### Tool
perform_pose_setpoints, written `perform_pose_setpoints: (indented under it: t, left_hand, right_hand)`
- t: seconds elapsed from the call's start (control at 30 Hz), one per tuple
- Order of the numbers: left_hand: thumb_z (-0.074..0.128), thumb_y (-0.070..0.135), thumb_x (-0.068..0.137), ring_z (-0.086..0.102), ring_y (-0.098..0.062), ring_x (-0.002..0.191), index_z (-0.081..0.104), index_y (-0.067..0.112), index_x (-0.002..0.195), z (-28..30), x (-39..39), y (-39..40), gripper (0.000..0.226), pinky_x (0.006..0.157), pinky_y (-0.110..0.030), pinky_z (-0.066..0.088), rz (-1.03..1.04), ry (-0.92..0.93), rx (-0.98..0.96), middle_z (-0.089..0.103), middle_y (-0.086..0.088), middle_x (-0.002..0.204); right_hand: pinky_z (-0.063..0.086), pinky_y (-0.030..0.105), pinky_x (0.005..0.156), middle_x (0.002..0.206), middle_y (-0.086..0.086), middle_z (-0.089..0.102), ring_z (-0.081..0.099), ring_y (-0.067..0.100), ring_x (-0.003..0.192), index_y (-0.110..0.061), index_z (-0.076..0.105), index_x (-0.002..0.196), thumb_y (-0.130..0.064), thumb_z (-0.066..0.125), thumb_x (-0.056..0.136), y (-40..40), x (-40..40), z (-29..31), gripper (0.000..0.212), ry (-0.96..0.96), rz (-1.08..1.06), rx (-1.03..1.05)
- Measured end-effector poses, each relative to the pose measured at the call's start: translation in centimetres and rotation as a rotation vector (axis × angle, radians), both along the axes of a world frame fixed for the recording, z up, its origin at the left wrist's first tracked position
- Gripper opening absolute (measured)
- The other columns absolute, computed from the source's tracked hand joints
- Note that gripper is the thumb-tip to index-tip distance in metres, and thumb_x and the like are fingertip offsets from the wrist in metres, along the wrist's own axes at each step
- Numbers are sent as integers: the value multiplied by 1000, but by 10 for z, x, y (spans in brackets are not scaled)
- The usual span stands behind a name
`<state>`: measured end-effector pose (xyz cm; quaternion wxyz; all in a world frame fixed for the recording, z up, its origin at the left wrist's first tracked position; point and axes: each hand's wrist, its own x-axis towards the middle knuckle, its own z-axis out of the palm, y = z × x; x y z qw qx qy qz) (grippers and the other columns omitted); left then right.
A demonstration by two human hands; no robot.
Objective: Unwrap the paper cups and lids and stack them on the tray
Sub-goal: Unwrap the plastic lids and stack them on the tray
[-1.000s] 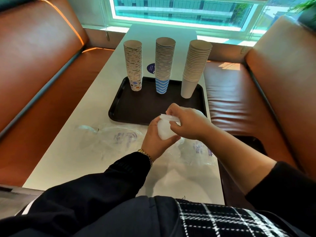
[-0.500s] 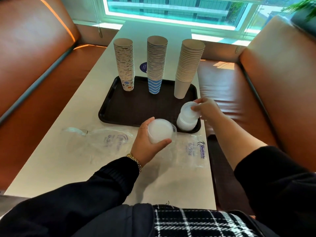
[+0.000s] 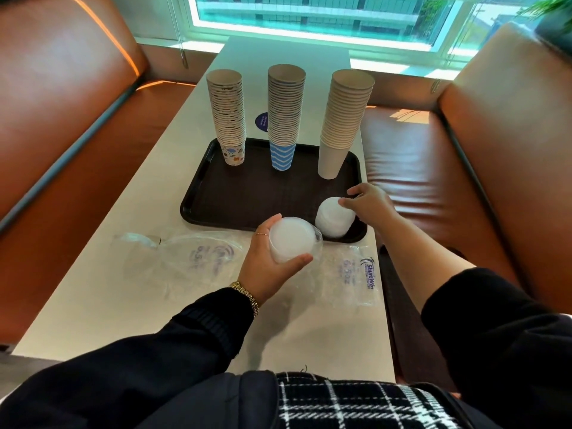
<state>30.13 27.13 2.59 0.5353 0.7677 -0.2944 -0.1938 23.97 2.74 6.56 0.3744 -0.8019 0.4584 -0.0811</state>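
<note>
The left hand [image 3: 268, 264] grips a wrapped stack of lids [image 3: 291, 239] just before the tray [image 3: 216, 209], while the right hand [image 3: 370, 201] holds the lid stack [image 3: 334, 218] on its near right corner, in front of 3 cup stacks [image 3: 284, 116]

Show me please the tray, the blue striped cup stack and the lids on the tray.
tray [image 3: 247, 196], head view, bare dark floor.
blue striped cup stack [image 3: 283, 119], head view, middle of the stack.
lids on the tray [image 3: 332, 218], head view, side of the white pile.
</note>
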Motion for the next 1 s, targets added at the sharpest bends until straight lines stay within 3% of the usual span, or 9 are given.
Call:
perform_pose_setpoints:
  t: [0.1,0.17,0.27,0.4,0.5,0.63,0.77,0.87,1.0]
  left_hand:
    - [85,44,67,44,-9,121,32,26,143,0,0,0,95,100,-21,40,-1,-1,11,37,8,136]
    - [85,44,67,43,-8,121,32,26,144,0,0,0,95,99,-21,39,2,-3,9,37,7,138]
    - [85,46,66,44,-9,122,32,26,144,0,0,0,96,98,-18,38,2,1,5,38,5,140]
    - [86,40,67,43,-8,122,32,25,144,-1,1,-1,94,102,-23,39,4,-21,16,37,7,137]
    - [86,42,67,43,-7,120,31,26,144,0,1,-1,95,102,-23,40,0,-25,25,36,10,135]
    - [86,43,66,43,-7,121,33,25,143,-3,2,0,95,104,-23,39,-1,-31,3,38,9,136]
    - [85,42,67,44,-9,121,32,27,144,-4,2,-1,95,102,-23,41,-4,-25,14,37,8,137]
    - [86,41,66,43,-8,122,32,26,144,-2,2,-1,96,103,-24,40,-10,-15,8,37,7,140]
    - [88,42,63,41,-10,126,30,25,145,-1,6,-1,102,108,-29,38,-17,-13,30,37,5,143]
  right_hand:
    - [49,28,73,111,4,60,60,13,81,-18,59,122,-42,77,81,4,4,3,51,29,84,-32]
    - [45,25,79,121,6,52,56,15,89,-18,57,127,-42,77,80,7,8,5,57,104,148,-102]
    - [44,38,102,139,8,38,48,25,121,-26,47,140,-48,77,78,13,16,10,73,275,224,-213]
    - [33,50,113,151,8,25,24,36,140,-38,31,149,-41,79,76,28,29,13,88,415,481,-249]
    - [36,50,109,147,9,28,23,38,139,-37,35,146,-31,77,77,32,32,5,81,528,607,-300]
    - [46,46,96,130,9,34,34,37,128,-36,41,139,-26,75,75,20,24,6,73,594,587,-317]
    - [47,47,100,134,7,34,38,35,128,-38,40,140,-30,80,73,13,15,6,78,581,550,-270]
    - [34,49,113,152,6,29,25,33,141,-38,33,149,-34,79,77,17,10,11,86,458,500,-242]
    - [33,45,115,150,3,38,32,26,140,-32,44,143,-34,65,91,44,4,35,57,95,420,-299]
